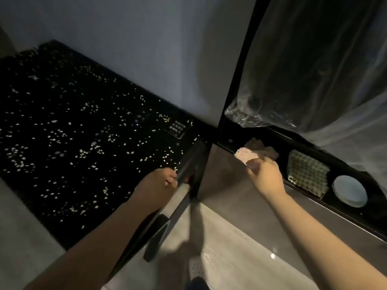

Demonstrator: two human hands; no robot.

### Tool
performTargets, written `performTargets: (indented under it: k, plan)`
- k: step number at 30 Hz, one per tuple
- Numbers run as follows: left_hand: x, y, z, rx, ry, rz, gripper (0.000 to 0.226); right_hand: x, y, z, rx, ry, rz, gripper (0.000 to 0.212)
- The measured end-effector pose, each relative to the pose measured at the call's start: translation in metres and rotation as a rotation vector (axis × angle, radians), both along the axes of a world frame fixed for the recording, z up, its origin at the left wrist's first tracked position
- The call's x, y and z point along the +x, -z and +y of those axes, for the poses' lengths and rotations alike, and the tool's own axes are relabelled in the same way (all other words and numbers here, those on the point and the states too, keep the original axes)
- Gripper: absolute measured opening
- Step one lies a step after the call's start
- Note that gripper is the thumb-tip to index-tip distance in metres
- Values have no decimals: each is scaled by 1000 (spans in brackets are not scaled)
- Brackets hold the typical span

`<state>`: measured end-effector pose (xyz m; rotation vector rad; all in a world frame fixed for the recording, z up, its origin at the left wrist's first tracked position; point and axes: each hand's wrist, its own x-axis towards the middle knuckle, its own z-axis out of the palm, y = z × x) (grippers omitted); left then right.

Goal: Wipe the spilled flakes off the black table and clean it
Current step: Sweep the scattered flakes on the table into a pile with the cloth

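While hand [265, 176] grips cloth [247, 156], sponge [306, 172] in tray [377, 203]

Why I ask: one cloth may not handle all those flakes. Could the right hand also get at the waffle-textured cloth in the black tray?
Probably yes. The right hand pinches the pink cloth beside the waffle-textured cloth in the black tray, with nothing between them, though it is busy.

Pale yellow-white flakes [83, 152] are speckling the black table [31, 97] across the left of the frame. The cloth [246, 155] in my right hand [265, 178] is showing mottled pink and white; beside it, a waffle-checked yellowish pad [306, 171] is lying.
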<state>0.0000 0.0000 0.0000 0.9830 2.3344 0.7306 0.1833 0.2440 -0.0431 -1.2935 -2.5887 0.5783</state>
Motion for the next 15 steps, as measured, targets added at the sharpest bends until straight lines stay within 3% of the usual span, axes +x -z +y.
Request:
performTargets:
  k: [3,7,10,15]
  plan:
    - [-6,8,26,3,11,9,15,-5,15,20,14,14,-69,33]
    - [-16,19,51,-6,-26,-23,22,-12,31,37,24,9,-160,51]
    - [-22,28,58,3,-54,-40,24,-15,37,42,112,-1,-218,49]
    - [-22,42,54,-17,-86,-80,24,-12,44,46,227,-36,-26,27]
